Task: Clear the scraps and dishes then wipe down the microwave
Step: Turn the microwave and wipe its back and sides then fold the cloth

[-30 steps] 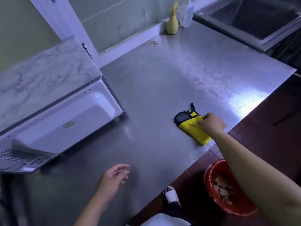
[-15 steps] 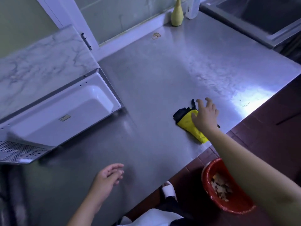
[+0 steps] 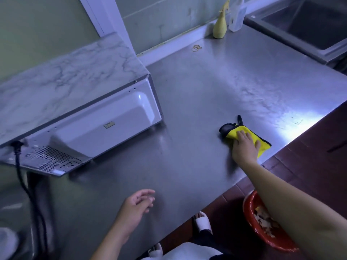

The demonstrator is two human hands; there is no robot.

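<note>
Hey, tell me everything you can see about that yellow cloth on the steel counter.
The yellow cloth looks like soft microfibre. It is folded into a small oblong, with black edging, a black patch at its far-left end and a short black loop poking out there. It lies flat on the steel counter near the front edge, apart from the microwave to its left. The right hand rests palm down on its near half, fingers straight, covering part of it.

Single head-worn view (wide-angle), looking forward and down, close over the steel counter [image 3: 206, 91], microwave [image 3: 93, 132] at frame left
</note>
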